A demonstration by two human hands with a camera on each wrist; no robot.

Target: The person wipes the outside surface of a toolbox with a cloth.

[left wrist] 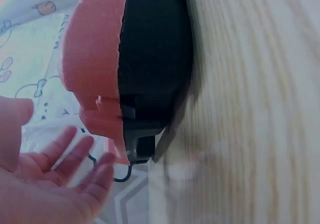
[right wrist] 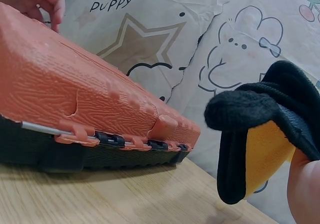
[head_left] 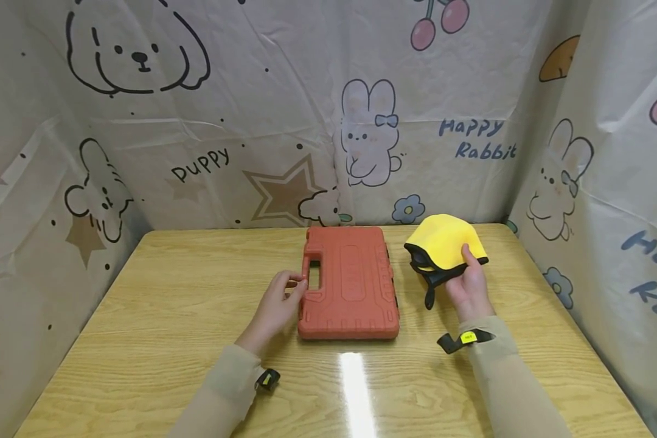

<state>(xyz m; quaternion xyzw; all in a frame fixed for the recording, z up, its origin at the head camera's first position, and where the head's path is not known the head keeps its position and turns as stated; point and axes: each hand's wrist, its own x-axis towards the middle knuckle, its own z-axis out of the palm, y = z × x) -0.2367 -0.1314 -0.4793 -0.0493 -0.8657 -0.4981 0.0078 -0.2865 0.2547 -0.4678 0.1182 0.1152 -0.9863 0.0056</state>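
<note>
A red tool case (head_left: pixel 353 283) with a black lower half lies closed on the wooden table, its handle on the left and its hinges on the right. My left hand (head_left: pixel 276 310) is beside the handle, fingertips at its outer edge; the left wrist view shows these fingers (left wrist: pixel 75 154) loosely extended, not wrapped round it. To the right of the case, my right hand (head_left: pixel 469 289) holds a folded yellow cloth (head_left: pixel 443 240) above the table, thumb on top. The cloth has black edging and a black loop (head_left: pixel 429 297) hanging down.
The wooden table (head_left: pixel 186 310) ends at a printed fabric curtain (head_left: pixel 274 115) behind and on both sides. A strip of light reflects off the tabletop in front of the case. Each wrist carries a black strap.
</note>
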